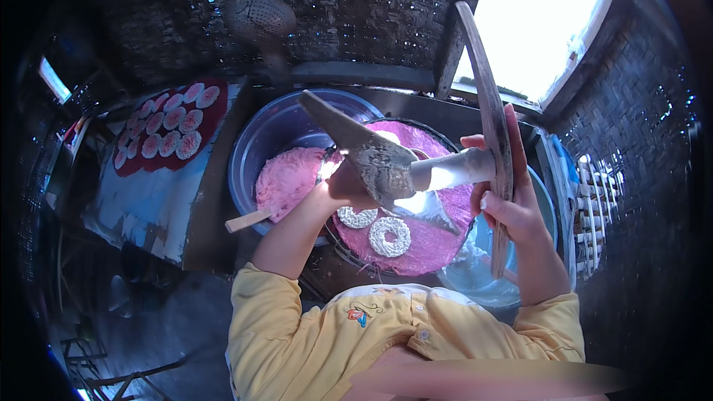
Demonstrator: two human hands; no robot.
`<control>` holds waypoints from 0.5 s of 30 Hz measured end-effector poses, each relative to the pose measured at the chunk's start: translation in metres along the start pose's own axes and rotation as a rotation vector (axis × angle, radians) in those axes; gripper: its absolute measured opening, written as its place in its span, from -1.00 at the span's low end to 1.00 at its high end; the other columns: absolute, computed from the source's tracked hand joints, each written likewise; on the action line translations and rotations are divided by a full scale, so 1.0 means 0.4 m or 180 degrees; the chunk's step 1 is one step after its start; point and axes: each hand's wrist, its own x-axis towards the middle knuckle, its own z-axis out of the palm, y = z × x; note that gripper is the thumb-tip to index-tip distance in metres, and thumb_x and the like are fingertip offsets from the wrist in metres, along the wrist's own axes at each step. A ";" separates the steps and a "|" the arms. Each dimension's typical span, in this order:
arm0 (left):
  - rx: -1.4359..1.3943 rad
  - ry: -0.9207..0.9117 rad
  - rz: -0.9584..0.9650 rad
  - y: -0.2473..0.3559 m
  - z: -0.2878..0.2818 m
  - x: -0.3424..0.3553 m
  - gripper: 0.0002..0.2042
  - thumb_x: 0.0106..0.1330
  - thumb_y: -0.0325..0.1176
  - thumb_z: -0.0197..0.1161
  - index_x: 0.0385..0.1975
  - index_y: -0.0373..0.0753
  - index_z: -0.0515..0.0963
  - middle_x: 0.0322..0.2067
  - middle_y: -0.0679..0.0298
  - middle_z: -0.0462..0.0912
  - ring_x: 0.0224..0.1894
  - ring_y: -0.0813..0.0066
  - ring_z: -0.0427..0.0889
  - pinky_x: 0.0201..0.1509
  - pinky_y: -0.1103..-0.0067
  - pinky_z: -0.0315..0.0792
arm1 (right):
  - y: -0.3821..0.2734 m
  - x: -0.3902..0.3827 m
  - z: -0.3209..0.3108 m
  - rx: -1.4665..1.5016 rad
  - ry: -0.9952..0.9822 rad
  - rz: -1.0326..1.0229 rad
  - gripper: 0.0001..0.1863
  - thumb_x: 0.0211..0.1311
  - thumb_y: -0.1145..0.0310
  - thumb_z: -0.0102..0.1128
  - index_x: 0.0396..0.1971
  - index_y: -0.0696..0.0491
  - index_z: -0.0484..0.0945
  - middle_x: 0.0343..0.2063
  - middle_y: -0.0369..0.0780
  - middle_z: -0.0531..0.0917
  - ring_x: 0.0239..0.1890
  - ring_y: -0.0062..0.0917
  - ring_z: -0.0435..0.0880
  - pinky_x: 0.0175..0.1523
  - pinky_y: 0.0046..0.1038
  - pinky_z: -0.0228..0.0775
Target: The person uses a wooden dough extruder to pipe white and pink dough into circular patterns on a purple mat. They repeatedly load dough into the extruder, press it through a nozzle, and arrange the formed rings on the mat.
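Wooden-handled press [416,167] with worn grey blade over pink round tray [438,245], right hand [505,193] gripping its crossbar, left hand [349,186] closed under blade.

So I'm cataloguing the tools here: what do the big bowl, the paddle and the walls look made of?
The bowl looks like plastic: smooth, bluish, slightly see-through, with a rolled rim. The paddle in the right hand seems to be bare, worn wood: grey-brown, matte, with grain-like streaks. The walls look like woven bamboo or reed strips, with light showing through gaps.
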 end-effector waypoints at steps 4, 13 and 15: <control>-0.1403 0.0140 -0.0285 0.008 -0.014 0.031 -0.56 -0.01 -0.17 0.30 -0.08 -0.13 0.48 -0.16 0.21 0.54 -0.07 0.26 0.51 0.07 0.39 0.33 | -0.027 0.033 0.013 -0.2278 -0.0374 -0.0892 -0.01 -0.13 0.26 0.37 0.32 0.01 -0.02 0.06 0.02 0.33 -0.17 -0.33 0.57 -0.24 -0.49 0.44; -0.1318 0.0674 0.0408 -0.017 0.060 0.064 -0.35 -0.15 -0.24 0.48 0.01 -0.21 0.37 -0.10 0.19 0.50 -0.02 0.31 0.49 0.08 0.41 0.38 | 0.047 0.008 0.025 -0.3666 -0.0441 -0.1435 -0.16 -0.17 0.12 0.41 0.19 -0.05 0.25 -0.01 0.11 0.32 -0.14 -0.03 0.54 -0.25 -0.24 0.54; -0.1839 0.0699 0.0503 -0.032 0.085 0.071 -0.30 -0.15 -0.27 0.51 0.05 -0.23 0.32 -0.06 0.21 0.48 0.02 0.36 0.47 0.10 0.43 0.38 | 0.068 0.009 0.022 -0.3666 -0.0395 -0.1257 -0.15 -0.16 0.11 0.40 0.20 -0.04 0.24 -0.02 0.11 0.31 -0.15 -0.04 0.54 -0.26 -0.23 0.54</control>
